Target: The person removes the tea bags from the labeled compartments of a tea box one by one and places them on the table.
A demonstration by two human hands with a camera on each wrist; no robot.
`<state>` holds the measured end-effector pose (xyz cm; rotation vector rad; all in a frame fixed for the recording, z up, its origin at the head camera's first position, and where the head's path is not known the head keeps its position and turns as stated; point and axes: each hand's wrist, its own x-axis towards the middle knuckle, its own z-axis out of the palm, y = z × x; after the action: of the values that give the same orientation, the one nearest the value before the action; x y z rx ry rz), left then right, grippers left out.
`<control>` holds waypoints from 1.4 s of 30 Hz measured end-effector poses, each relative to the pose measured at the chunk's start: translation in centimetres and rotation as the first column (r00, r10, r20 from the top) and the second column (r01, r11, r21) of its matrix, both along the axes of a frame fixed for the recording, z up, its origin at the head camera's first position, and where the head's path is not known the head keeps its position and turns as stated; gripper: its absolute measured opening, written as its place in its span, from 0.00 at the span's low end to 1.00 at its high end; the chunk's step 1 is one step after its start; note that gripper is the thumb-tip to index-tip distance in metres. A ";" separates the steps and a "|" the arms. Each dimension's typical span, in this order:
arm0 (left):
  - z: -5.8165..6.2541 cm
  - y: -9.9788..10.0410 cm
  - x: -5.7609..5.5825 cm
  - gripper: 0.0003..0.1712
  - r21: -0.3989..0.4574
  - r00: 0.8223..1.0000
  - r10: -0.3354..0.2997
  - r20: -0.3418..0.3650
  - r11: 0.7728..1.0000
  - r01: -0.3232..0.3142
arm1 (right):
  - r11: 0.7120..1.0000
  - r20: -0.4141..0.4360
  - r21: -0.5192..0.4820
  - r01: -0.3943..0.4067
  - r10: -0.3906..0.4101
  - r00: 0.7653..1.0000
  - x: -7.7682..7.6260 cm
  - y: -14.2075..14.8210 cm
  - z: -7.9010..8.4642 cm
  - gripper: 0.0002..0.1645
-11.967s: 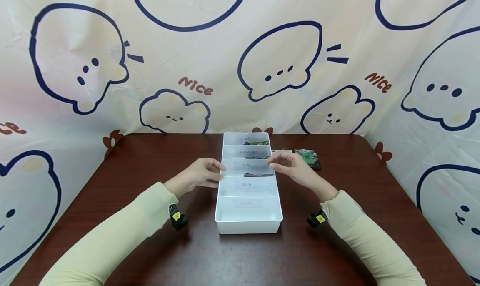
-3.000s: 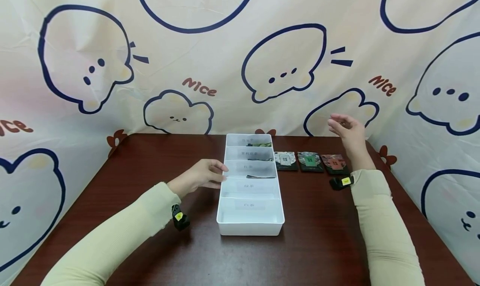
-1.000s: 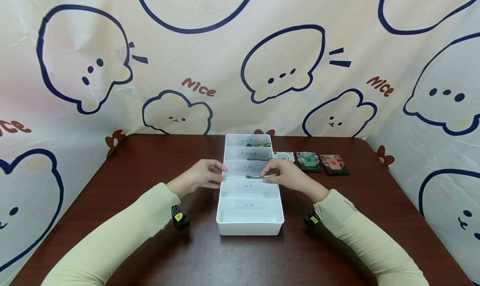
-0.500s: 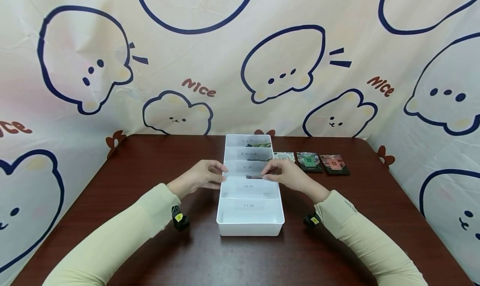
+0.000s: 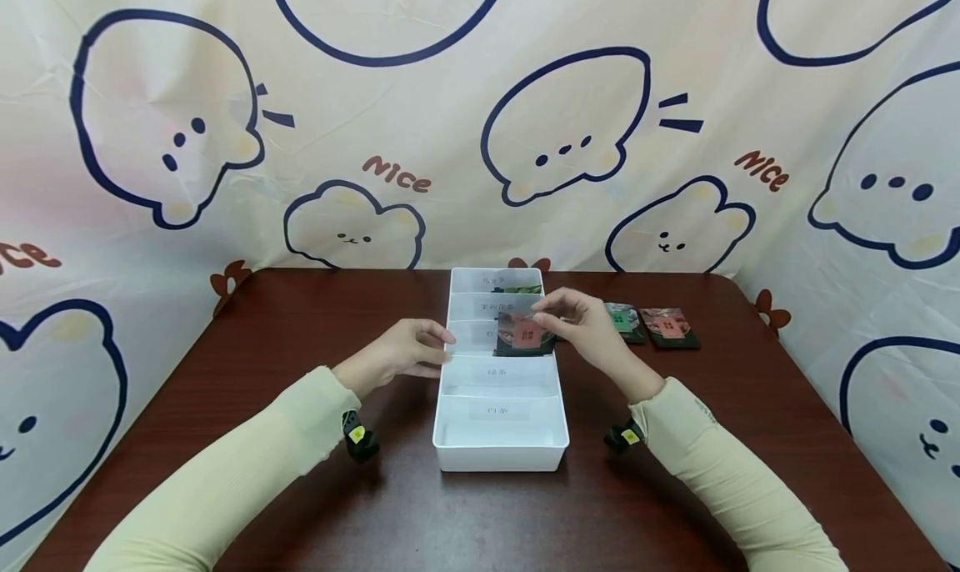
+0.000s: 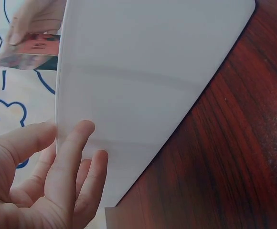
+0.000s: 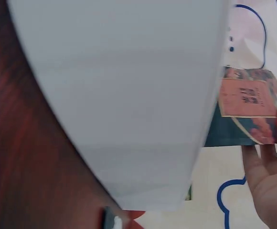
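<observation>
My right hand point(image 5: 592, 330) pinches a tea sachet point(image 5: 525, 336) by its upper right corner. It is dark and floral with a red label point(image 7: 248, 98), and stands upright over the middle compartment of a long white divided box point(image 5: 501, 459). In the left wrist view, the sachet shows above the box's rim. My left hand point(image 5: 397, 351) rests against the box's left side, its fingertips point(image 6: 86, 128) loosely extended at the outer wall and rim. Paper labels with printed characters mark the compartments. A green sachet's edge point(image 5: 525, 288) shows in the farthest one.
Right of the box lie a green-labelled sachet point(image 5: 622, 320) and a red-labelled sachet point(image 5: 670, 328), flat on the dark wooden table point(image 5: 300, 301). My right hand hides the spot where a white-labelled one lay. A cartoon-printed curtain point(image 5: 442, 122) stands behind the table.
Half a second ago the red-labelled sachet sat low in the middle compartment, only its top edge showing; now my right hand has raised it. Three seconds ago that hand was far right. The left stays.
</observation>
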<state>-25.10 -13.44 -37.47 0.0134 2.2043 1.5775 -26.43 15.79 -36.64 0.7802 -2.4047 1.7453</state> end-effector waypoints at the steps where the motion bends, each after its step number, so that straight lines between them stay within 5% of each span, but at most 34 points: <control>1: 0.0 0.0 0.0 0.20 0.001 1.000 -0.002 -0.003 1.000 0.002 | 0.999 -0.020 -0.037 0.010 -0.010 1.000 0.0 0.1 0.3 0.10; 7: -0.2 -0.1 -0.2 0.20 0.010 1.000 0.001 0.004 1.000 -0.001 | 0.973 -0.103 -0.228 0.045 -0.070 0.992 0.0 0.8 2.0 0.10; 13: -0.2 -0.1 -0.2 0.19 0.013 1.000 0.002 0.002 1.000 -0.002 | 0.950 -0.158 -0.307 0.051 -0.104 0.982 -0.2 2.2 3.0 0.09; 20: -0.2 -0.1 -0.2 0.19 0.016 1.000 0.002 0.006 1.000 -0.002 | 0.927 -0.106 -0.356 0.115 -0.163 0.981 -0.1 4.1 3.0 0.10; 35: -0.1 0.0 -0.2 0.17 0.003 1.000 0.018 0.014 1.000 -0.018 | 0.931 0.048 -0.255 0.262 -0.258 0.965 -0.2 7.3 0.6 0.12; 42: -0.2 0.1 -0.2 0.16 -0.008 0.999 0.030 0.017 1.000 -0.030 | 0.939 0.184 -0.040 0.341 -0.329 0.926 -0.8 7.8 -1.2 0.16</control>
<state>-25.30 -13.37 -37.65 -0.0355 2.2072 1.5785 -27.23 23.55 -37.84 0.1932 -2.3849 1.8067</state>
